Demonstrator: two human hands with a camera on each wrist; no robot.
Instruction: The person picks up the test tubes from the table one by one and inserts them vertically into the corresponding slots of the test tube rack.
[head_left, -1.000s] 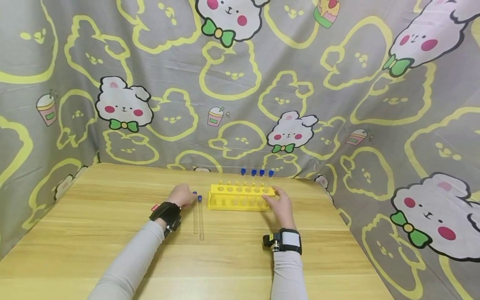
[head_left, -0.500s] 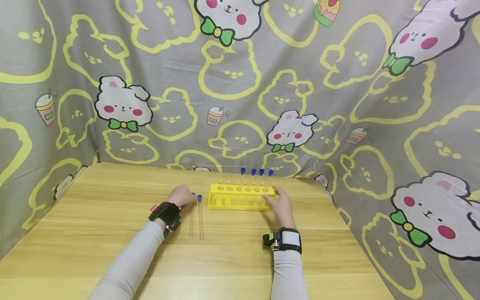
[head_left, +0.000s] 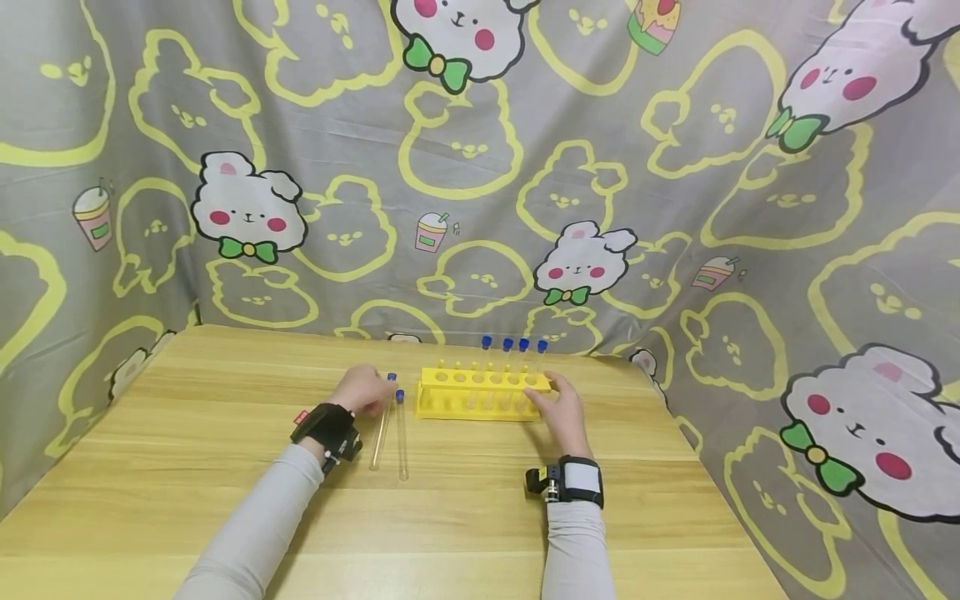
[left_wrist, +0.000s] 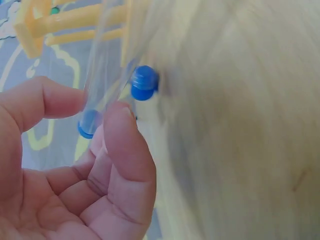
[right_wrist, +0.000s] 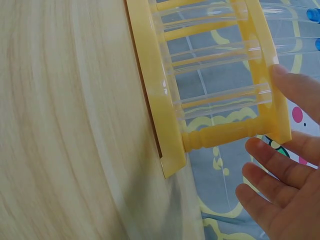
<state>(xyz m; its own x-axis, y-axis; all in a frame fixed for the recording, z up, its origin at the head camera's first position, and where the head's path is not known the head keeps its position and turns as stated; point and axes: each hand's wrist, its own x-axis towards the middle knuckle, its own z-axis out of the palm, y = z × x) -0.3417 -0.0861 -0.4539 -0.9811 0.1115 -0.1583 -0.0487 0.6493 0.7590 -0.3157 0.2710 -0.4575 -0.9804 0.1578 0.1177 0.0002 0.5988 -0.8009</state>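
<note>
My left hand (head_left: 362, 389) pinches a clear test tube (head_left: 381, 433) just below its blue cap, between thumb and fingertips. The tube slants, bottom end toward the left. Beside it, a second capped test tube (head_left: 402, 442) lies on the table; its blue cap (left_wrist: 144, 82) shows close to the fingers in the left wrist view. My right hand (head_left: 564, 414) holds the right end of a yellow test tube rack (head_left: 480, 382), thumb on the top plate (right_wrist: 272, 75) and index finger behind it. Several blue-capped tubes (right_wrist: 220, 102) stand in the rack's middle and right holes.
The wooden table (head_left: 465, 517) runs back to a grey curtain (head_left: 360, 125) printed with cartoon animals, which also closes off both sides. A small red tag (head_left: 301, 417) shows at the left wrist strap.
The pinched tube has been raised at its cap and now tilts, its bottom end shifted left. The left hand has risen slightly. The right hand and rack have stayed put.
</note>
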